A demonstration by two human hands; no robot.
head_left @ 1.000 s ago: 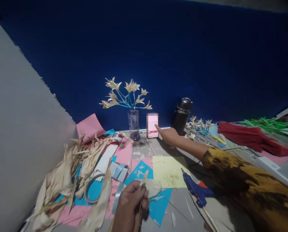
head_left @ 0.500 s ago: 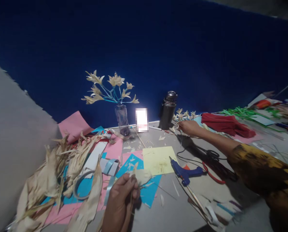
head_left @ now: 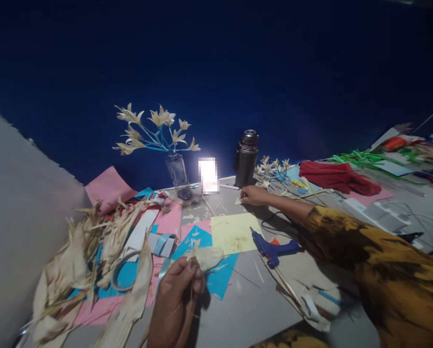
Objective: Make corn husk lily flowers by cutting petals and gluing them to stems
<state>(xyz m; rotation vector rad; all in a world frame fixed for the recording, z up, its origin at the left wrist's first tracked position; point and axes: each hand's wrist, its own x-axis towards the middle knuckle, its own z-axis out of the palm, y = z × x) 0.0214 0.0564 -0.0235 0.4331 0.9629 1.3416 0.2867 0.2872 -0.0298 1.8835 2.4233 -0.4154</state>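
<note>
My left hand (head_left: 178, 295) is closed near the front of the table, pinching a thin stem with a small pale husk petal (head_left: 195, 245) at its top. A wide husk piece (head_left: 209, 257) lies just beyond it on blue paper. Farther off, my right hand (head_left: 253, 195) reaches to the table in front of the dark flask (head_left: 247, 159). Its fingers are together at a small pale scrap (head_left: 238, 200); whether they grip it is unclear. The blue glue gun (head_left: 277, 250) rests beside the yellow sheet (head_left: 234, 234).
A glass vase (head_left: 180, 176) of husk flowers stands against the wall. Dried husks (head_left: 71, 261) and a tape roll (head_left: 125, 275) cover the left side. Smaller flowers (head_left: 272, 169), a red cloth (head_left: 335, 179) and green strips (head_left: 365, 157) lie on the right.
My right hand has moved left, away from the small flowers, to the table before the flask. My left hand keeps its pinch on the stem. The view has shifted slightly.
</note>
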